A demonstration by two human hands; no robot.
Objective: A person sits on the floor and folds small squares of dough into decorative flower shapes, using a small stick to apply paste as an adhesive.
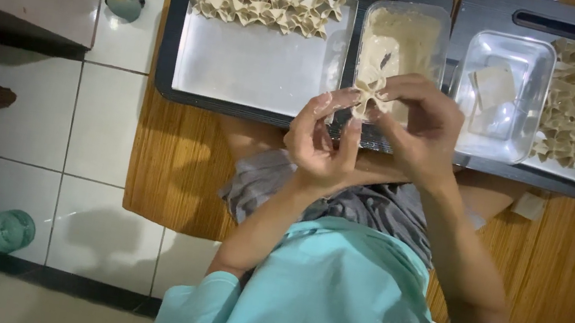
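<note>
Both hands met above the near edge of the dark tray (174, 51): the left hand (321, 144) and right hand (420, 125) each kept a pinching grip on one small folded dumpling (369, 96), held just before the filling tub (403, 38). The wrapper looked light, soft and easily torn, likely best taken at its gathered edges with fingertips.

Both hands (378, 126) — pinched dumpling (370, 94)

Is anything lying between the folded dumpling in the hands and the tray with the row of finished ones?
Nothing visible. The dumpling is pinched by both hands just right of the tray, whose near part is bare.
</note>
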